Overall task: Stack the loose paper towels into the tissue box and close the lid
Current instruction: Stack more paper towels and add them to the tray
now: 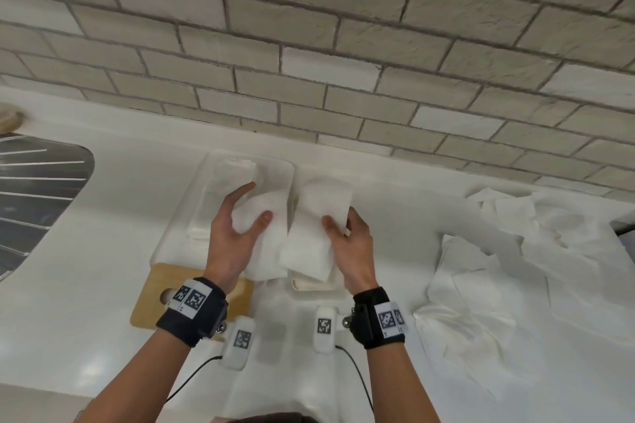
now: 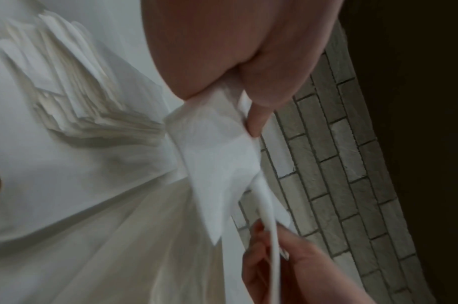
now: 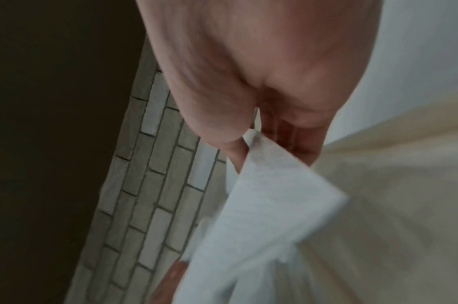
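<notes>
I hold one white paper towel (image 1: 309, 244) above the counter with both hands; it is creased down the middle. My left hand (image 1: 254, 204) pinches its left half between thumb and fingers, and my right hand (image 1: 338, 220) pinches its right half. The left wrist view shows my left hand (image 2: 222, 111) gripping the paper towel (image 2: 217, 164), with my right hand (image 2: 274, 263) on its far end. In the right wrist view my right hand (image 3: 248, 148) pinches the paper towel (image 3: 269, 205). Below my left hand the clear tissue box (image 1: 192, 203) stands without its lid, folded towels (image 1: 237, 165) inside. Its wooden lid (image 1: 151, 299) lies in front.
A heap of loose paper towels (image 1: 498, 257) covers the counter to the right. A white tray (image 1: 319, 285) sits under my right hand. A ribbed metal sink drainer (image 1: 34, 199) is at the far left. A brick wall (image 1: 309, 45) runs along the back.
</notes>
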Tool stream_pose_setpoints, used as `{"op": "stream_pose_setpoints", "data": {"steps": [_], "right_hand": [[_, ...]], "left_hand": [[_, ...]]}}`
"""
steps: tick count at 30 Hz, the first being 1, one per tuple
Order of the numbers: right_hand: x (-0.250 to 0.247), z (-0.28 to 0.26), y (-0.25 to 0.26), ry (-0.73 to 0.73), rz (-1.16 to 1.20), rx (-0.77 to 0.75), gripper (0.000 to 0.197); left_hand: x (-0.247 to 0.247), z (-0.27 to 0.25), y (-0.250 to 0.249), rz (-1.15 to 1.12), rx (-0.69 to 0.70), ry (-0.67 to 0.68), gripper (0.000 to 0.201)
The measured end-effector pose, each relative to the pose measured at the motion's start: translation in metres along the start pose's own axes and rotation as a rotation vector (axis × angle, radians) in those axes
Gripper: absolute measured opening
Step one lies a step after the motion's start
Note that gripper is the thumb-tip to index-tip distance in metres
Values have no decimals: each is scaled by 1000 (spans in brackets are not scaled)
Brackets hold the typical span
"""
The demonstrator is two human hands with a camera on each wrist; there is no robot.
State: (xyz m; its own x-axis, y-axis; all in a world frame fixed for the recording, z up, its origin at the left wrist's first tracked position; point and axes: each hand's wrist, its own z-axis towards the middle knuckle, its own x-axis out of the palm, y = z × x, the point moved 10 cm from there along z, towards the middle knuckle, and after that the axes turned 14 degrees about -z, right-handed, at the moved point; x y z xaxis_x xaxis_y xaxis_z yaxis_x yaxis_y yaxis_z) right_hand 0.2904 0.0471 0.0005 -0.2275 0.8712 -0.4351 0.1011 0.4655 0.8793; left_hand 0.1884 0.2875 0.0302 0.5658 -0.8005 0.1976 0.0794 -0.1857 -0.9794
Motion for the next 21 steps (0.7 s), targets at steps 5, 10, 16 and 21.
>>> {"op": "stream_pose_setpoints", "data": {"steps": [5, 10, 16, 21], "right_hand": [[14, 23, -17, 92, -463, 55, 61], [18, 14, -18, 29, -558, -34, 80], [7, 4, 15, -99, -597, -193, 79], [-4, -45, 56, -82, -9, -291, 59]], "left_hand": [[-16, 2, 9, 111, -17, -7, 70], [-16, -4, 8, 63, -34, 23, 83], [4, -8, -7, 40, 33, 100, 85], [37, -8, -19, -33, 72, 126, 73]]}}
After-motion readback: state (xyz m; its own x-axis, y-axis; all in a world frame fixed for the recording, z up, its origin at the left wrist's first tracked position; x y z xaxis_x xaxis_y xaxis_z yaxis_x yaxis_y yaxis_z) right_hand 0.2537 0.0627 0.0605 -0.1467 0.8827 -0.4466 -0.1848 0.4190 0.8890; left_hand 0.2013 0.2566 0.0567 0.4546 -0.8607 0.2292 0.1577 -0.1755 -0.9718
